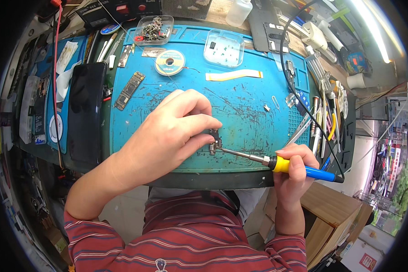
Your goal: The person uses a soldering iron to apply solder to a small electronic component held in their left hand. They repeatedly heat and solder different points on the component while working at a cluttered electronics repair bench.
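My left hand point(170, 124) reaches over the blue work mat point(254, 127), thumb and fingers pinched on a small dark circuit board point(215, 141) with a metal connector at its near end. In my right hand point(296, 171) is a soldering iron point(280, 164) with a yellow and blue handle, held like a pen. Its thin metal tip points left and meets the board close to the connector; whether it touches the metal is too small to tell. My fingers hide part of the board.
Beyond my hands lie a solder spool point(178, 68), a longer circuit board point(129, 90), a white flat flex cable point(234, 75) and a clear tray point(224, 47) of small parts. A black phone point(87, 111) is on the left. The iron's black cord point(303, 106) loops over the mat's right side.
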A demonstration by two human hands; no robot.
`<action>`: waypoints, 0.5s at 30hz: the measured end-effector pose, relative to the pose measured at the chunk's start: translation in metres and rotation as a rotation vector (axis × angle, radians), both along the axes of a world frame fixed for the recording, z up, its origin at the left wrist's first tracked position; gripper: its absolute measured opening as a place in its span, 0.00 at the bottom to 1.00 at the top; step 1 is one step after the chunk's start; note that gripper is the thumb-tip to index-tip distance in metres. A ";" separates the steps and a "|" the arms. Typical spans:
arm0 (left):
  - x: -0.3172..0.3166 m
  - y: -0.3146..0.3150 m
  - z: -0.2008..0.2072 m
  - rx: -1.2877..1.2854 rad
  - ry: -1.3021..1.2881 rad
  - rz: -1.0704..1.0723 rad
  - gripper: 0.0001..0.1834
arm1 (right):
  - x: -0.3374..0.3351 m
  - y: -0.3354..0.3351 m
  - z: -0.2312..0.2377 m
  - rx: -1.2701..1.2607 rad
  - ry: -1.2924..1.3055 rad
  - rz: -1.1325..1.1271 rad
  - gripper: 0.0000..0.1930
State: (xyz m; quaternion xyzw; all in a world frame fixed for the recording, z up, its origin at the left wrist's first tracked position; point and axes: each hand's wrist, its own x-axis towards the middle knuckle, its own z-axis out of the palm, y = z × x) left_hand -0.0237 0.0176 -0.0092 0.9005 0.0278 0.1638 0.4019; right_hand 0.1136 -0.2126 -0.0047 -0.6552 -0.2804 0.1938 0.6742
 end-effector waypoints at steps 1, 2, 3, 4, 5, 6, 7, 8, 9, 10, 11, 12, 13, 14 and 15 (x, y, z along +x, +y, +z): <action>0.000 0.000 0.000 -0.001 0.002 0.000 0.16 | 0.000 0.000 0.000 -0.009 -0.006 0.000 0.11; 0.000 0.000 0.000 -0.001 0.003 0.000 0.16 | 0.000 0.000 0.001 -0.018 -0.012 0.000 0.11; 0.001 0.001 0.001 0.000 0.004 -0.001 0.16 | -0.001 -0.001 0.001 -0.028 -0.019 0.000 0.11; 0.001 0.001 0.001 0.001 0.005 -0.002 0.16 | 0.000 -0.001 0.001 -0.029 -0.017 -0.004 0.11; 0.001 0.000 0.001 0.000 0.006 -0.001 0.16 | 0.000 -0.002 0.000 -0.031 -0.015 -0.008 0.11; 0.001 0.000 0.001 0.000 0.007 -0.001 0.16 | 0.000 -0.002 -0.001 -0.031 -0.013 -0.011 0.11; 0.001 0.000 0.001 0.001 0.008 0.000 0.15 | 0.000 -0.002 -0.001 -0.029 -0.013 -0.009 0.11; 0.001 0.000 0.001 0.002 0.006 -0.001 0.15 | 0.000 -0.002 -0.001 -0.026 -0.014 -0.006 0.11; 0.001 0.000 0.001 0.005 0.004 -0.002 0.15 | 0.000 -0.002 0.000 -0.023 -0.014 -0.004 0.11; 0.001 0.000 0.001 0.007 0.002 -0.004 0.15 | 0.000 -0.002 -0.001 -0.012 -0.009 -0.011 0.11; 0.000 0.000 0.001 0.001 0.010 -0.003 0.15 | 0.000 -0.003 -0.002 -0.001 -0.003 -0.019 0.12; 0.000 0.000 0.002 -0.003 0.014 -0.005 0.15 | 0.000 -0.004 -0.002 0.013 -0.002 -0.028 0.12; -0.001 0.000 0.002 -0.007 0.018 -0.006 0.15 | -0.001 -0.004 -0.003 0.045 -0.022 -0.063 0.12; -0.001 0.001 0.002 -0.002 0.004 -0.018 0.15 | -0.002 -0.004 -0.007 0.078 -0.041 -0.098 0.12; -0.001 0.003 0.003 0.007 -0.012 -0.031 0.15 | -0.003 -0.004 -0.009 0.115 -0.062 -0.134 0.13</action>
